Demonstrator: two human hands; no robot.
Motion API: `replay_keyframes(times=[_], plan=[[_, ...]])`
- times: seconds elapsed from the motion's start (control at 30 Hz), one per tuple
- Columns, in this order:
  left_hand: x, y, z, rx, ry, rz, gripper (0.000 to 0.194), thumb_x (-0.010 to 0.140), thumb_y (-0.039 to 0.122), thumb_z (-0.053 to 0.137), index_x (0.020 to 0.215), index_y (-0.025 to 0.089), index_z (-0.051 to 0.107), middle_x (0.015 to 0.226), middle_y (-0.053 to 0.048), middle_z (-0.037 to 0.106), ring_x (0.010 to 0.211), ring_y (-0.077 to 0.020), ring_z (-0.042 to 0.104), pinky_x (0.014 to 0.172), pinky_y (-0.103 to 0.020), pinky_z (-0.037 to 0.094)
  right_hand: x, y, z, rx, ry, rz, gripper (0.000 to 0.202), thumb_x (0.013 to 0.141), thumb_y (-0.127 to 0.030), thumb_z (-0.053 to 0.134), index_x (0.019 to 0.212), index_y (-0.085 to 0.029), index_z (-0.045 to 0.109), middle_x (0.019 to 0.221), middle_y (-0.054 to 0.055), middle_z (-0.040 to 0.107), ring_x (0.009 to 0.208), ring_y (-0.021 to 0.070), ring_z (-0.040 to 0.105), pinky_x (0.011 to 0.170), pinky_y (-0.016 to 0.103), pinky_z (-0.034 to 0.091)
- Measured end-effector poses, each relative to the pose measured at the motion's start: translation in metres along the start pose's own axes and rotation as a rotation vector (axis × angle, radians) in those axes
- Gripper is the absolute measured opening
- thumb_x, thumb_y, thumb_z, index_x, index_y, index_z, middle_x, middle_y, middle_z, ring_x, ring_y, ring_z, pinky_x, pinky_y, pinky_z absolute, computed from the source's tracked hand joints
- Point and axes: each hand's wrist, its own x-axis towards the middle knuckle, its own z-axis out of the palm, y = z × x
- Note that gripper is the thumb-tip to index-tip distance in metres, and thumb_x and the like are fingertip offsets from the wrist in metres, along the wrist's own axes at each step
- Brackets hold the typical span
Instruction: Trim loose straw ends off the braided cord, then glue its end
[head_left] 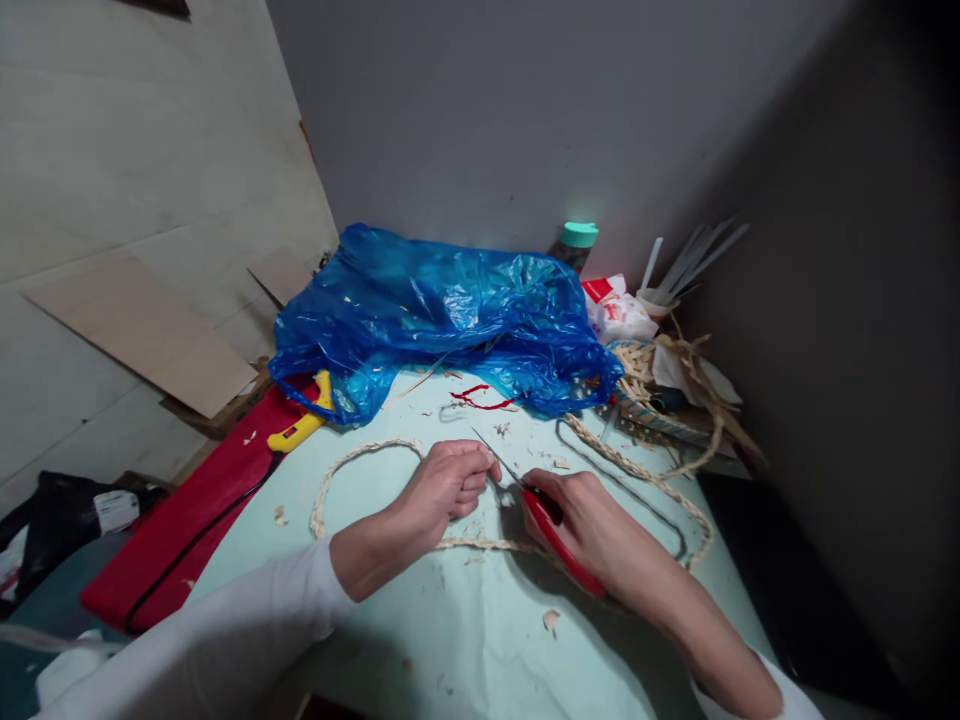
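Note:
My right hand [592,520] is wrapped round the red handles of a pair of scissors [559,550]. Their thin blades point up and left, with the tip just past the fingertips of my left hand [454,482]. That hand is closed in a pinch. A pale braided cord [360,447] loops across the table from the left and runs up to its knuckles; the exact spot between the fingers is hidden. Another stretch of the braid passes beneath both hands, and more of it curves round on the right beside a grey cord [645,492].
Behind the hands lies a crumpled blue plastic bag [450,300]. A yellow-handled tool [300,425] rests at left near a red board [202,510]. At right stand a woven basket [660,410], a cup of white sticks [660,300] and a green-lidded jar [579,236]. Scraps dot the pale green tabletop [450,630].

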Motion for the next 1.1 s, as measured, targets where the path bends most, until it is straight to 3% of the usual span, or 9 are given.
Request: replay_keyframes(times=[0.1, 0.23, 0.33, 0.47, 0.63, 0.77, 0.93, 1.1], plan=[[0.001, 0.008, -0.003, -0.006, 0.005, 0.026, 0.016, 0.079, 0.026, 0.064, 0.071, 0.013, 0.059, 0.053, 0.011, 0.023, 0.043, -0.0029, 0.013, 0.041, -0.019, 0.007, 0.002, 0.01, -0.005, -0.075, 0.024, 0.002, 0.022, 0.092, -0.019, 0.04, 0.08, -0.02, 0.059, 0.065, 0.002, 0.063, 0.054, 0.0133, 0.051, 0.055, 0.024, 0.035], [0.003, 0.028, -0.011, -0.049, 0.095, 0.172, 0.019, 0.081, 0.029, 0.065, 0.072, 0.014, 0.058, 0.052, 0.01, 0.028, 0.042, -0.0023, 0.016, 0.041, -0.018, 0.011, 0.004, 0.024, -0.008, -0.235, 0.08, 0.023, 0.02, 0.09, -0.023, 0.047, 0.092, -0.019, 0.066, 0.079, 0.008, 0.069, 0.062, 0.0175, 0.057, 0.059, 0.028, 0.033], [0.003, 0.043, -0.015, -0.078, 0.149, 0.276, 0.021, 0.081, 0.03, 0.067, 0.073, 0.013, 0.059, 0.053, 0.008, 0.036, 0.041, -0.0019, 0.018, 0.04, -0.017, 0.011, 0.003, 0.032, -0.009, -0.32, 0.094, -0.002, 0.026, 0.091, -0.023, 0.049, 0.107, -0.02, 0.069, 0.091, 0.012, 0.067, 0.075, 0.0221, 0.06, 0.063, 0.03, 0.036], [0.0, 0.053, -0.017, -0.087, 0.143, 0.371, 0.02, 0.081, 0.03, 0.069, 0.077, 0.012, 0.062, 0.057, 0.005, 0.045, 0.043, -0.0015, 0.023, 0.042, -0.017, 0.016, 0.0, 0.04, -0.015, -0.355, 0.084, -0.047, 0.03, 0.091, -0.019, 0.049, 0.113, -0.021, 0.069, 0.09, 0.011, 0.063, 0.083, 0.0231, 0.059, 0.072, 0.03, 0.042], [-0.004, 0.055, -0.015, -0.084, 0.103, 0.408, 0.02, 0.083, 0.03, 0.069, 0.077, 0.011, 0.063, 0.056, 0.005, 0.048, 0.042, -0.0008, 0.021, 0.043, -0.017, 0.016, 0.015, 0.033, -0.022, -0.356, 0.143, -0.04, 0.031, 0.095, -0.019, 0.046, 0.118, -0.018, 0.067, 0.098, 0.01, 0.064, 0.084, 0.0198, 0.062, 0.074, 0.028, 0.044], [-0.006, 0.059, -0.015, -0.091, 0.098, 0.415, 0.02, 0.08, 0.03, 0.07, 0.074, 0.011, 0.063, 0.052, 0.006, 0.043, 0.041, -0.0014, 0.02, 0.042, -0.017, 0.016, 0.048, 0.018, -0.009, -0.378, 0.267, 0.0, 0.036, 0.101, -0.023, 0.037, 0.124, -0.012, 0.062, 0.103, 0.015, 0.064, 0.089, 0.0226, 0.06, 0.074, 0.031, 0.042], [-0.003, 0.065, -0.024, -0.105, 0.146, 0.459, 0.021, 0.077, 0.029, 0.072, 0.071, 0.012, 0.061, 0.052, 0.006, 0.042, 0.04, -0.0014, 0.021, 0.04, -0.017, 0.015, 0.073, 0.012, 0.011, -0.37, 0.293, -0.068, 0.029, 0.1, -0.02, 0.041, 0.091, -0.016, 0.068, 0.093, 0.012, 0.065, 0.088, 0.022, 0.056, 0.076, 0.031, 0.038], [-0.003, 0.077, -0.04, -0.117, 0.215, 0.544, 0.017, 0.078, 0.026, 0.07, 0.073, 0.012, 0.062, 0.054, 0.005, 0.044, 0.04, -0.0015, 0.023, 0.04, -0.016, 0.016, 0.059, 0.003, 0.0, -0.254, 0.348, -0.087, 0.025, 0.099, -0.02, 0.041, 0.096, -0.013, 0.066, 0.094, 0.013, 0.066, 0.084, 0.0216, 0.059, 0.075, 0.031, 0.039]])
